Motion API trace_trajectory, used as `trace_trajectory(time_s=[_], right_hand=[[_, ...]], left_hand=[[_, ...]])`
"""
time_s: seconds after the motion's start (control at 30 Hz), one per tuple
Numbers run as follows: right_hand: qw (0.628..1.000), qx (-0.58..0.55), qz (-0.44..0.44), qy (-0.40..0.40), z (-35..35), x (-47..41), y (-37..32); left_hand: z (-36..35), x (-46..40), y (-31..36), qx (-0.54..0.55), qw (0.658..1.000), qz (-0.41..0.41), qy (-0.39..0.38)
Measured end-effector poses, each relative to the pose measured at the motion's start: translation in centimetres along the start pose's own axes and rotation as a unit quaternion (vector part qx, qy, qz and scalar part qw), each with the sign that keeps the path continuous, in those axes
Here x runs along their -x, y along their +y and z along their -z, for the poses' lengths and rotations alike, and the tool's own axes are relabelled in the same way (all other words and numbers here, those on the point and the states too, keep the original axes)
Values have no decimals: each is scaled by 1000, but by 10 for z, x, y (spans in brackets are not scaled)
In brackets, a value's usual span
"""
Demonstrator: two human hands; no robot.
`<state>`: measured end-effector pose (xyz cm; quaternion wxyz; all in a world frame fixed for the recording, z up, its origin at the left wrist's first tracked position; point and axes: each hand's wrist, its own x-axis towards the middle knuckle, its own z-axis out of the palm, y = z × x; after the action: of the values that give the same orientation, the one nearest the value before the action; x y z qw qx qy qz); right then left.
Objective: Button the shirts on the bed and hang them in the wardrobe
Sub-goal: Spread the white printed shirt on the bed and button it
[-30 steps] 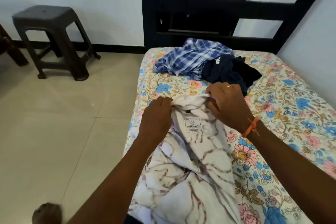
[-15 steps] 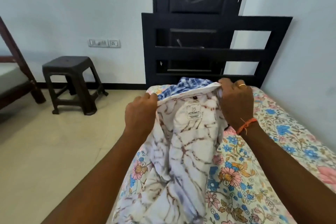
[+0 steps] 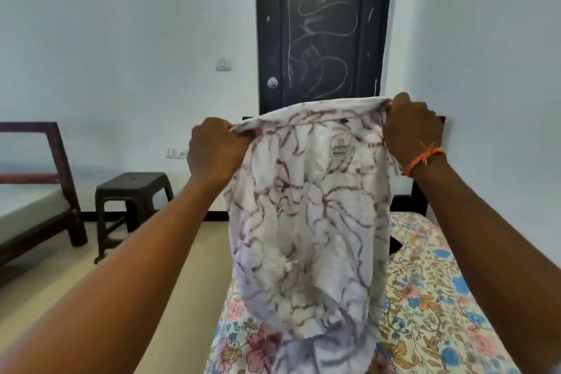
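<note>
Both hands up at chest height, well apart, each clamped on an end of the collar. Left hand (image 3: 217,150) pinching the left end, right hand (image 3: 411,127) gripping the right end, slightly higher. Shirt (image 3: 306,222) hanging between them, inner label facing back toward the wearer of the camera, hem bunched on the bed (image 3: 425,297) below the hands.

Judged step: lifting and opening out the shirt so that it can be buttoned.

To do it well:
- Keep the collar taut between the two grips, so the body drops straight and the folds fall out.
- Raise a little more, or give one short shake, to free the crumpled hem from the bed.
- Level the hands; the right end sits higher, which skews the drape.
- Find the two front edges before laying down. Not visible from here, hidden behind the back panel.
- Lay back flat under the hands, front up, edges meeting, top button nearest the collar first.

Likely snag: a sleeve caught inside the body. Cannot tell from this side.

Beyond the left hand, a stool (image 3: 132,200); behind the shirt, a dark door (image 3: 321,24).
</note>
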<state>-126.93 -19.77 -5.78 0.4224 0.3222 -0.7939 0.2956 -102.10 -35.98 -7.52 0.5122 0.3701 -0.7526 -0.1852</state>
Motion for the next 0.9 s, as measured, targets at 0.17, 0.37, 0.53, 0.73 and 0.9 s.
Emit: trace_trajectory(time_s=[0.17,0.37,0.53,0.73,0.9], right_hand=[[966,-223,-79,-101,41,-22,-12],[788,-559,-200,-160,85,-29,-17],[755,-603,-216,-136,86,-55,-19],[790,-547,-224,-159,-14,-50,-30],[806,-432,-261,-310,-171,35,7]], left_hand=[[27,0,54,260,937,189,-135],[54,-11,78,432,814,263,-288],[42,-45,83,507,807,207,-223],[-57,-38,43,466,819,214,-257],[-147,31,-75,386,789,294,-377]])
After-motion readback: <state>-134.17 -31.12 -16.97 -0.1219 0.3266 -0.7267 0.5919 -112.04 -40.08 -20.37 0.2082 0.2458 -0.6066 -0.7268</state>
